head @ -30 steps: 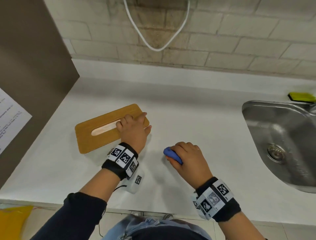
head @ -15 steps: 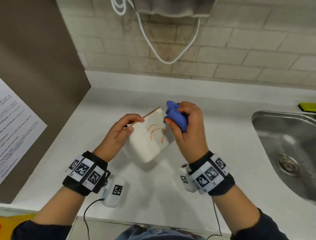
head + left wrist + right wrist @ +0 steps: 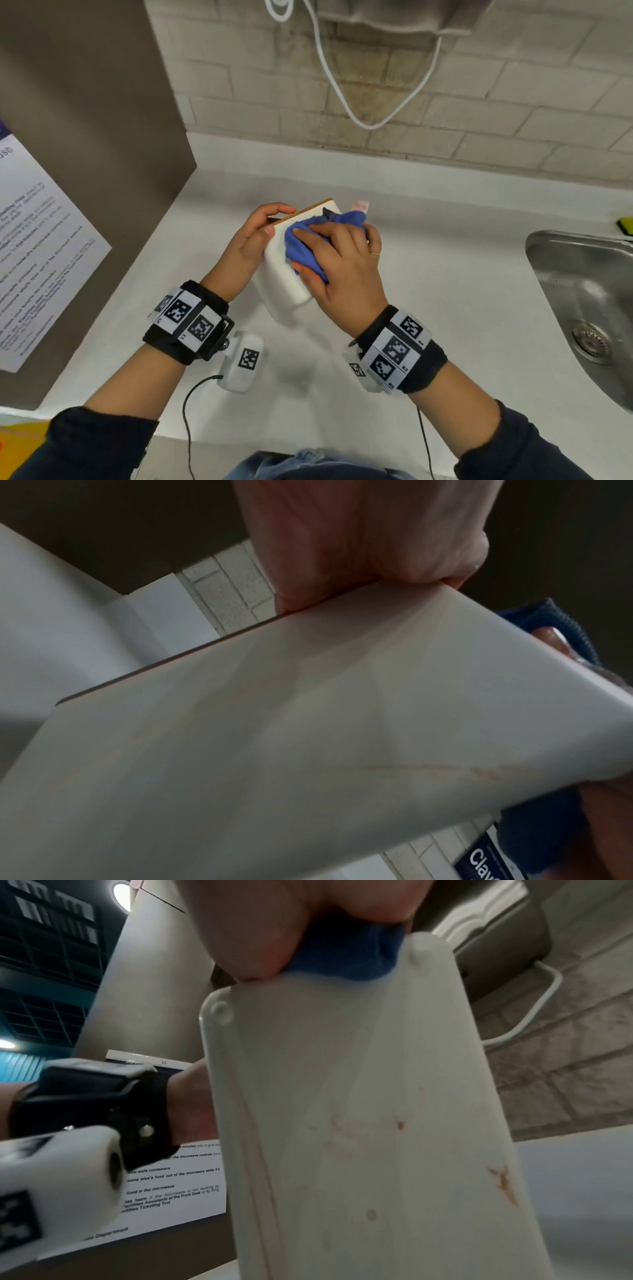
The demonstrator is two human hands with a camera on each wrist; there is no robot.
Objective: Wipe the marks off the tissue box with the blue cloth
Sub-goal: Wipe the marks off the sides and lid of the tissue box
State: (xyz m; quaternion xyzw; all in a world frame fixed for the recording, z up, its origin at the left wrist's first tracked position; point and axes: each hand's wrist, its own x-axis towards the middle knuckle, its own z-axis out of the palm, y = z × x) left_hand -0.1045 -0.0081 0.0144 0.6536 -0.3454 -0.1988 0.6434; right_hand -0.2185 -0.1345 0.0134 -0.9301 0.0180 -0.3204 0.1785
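Note:
The white tissue box (image 3: 279, 274) with its wooden lid (image 3: 301, 211) is tipped up above the counter, one short end turned toward me. My left hand (image 3: 255, 236) grips its left edge, fingers curled over the lid side. My right hand (image 3: 337, 263) presses the bunched blue cloth (image 3: 301, 246) onto that end face, fingers curled round it. The orange marks are hidden under the cloth. In the right wrist view the box's underside (image 3: 369, 1123) carries faint orange smears, with the cloth (image 3: 346, 955) at its top edge. The left wrist view shows the box's long side (image 3: 274, 737).
A steel sink (image 3: 582, 301) is set into the white counter (image 3: 445, 281) at the right, with a yellow-green sponge (image 3: 627, 225) behind it. A brown cabinet side (image 3: 85, 154) with a printed notice (image 3: 37, 240) stands at the left. A white cable (image 3: 359, 113) hangs on the brick wall.
One second ago the box lay flat on the counter. My left hand lifted and tipped it, showing orange marks; my right hand has since brought the cloth down onto that face.

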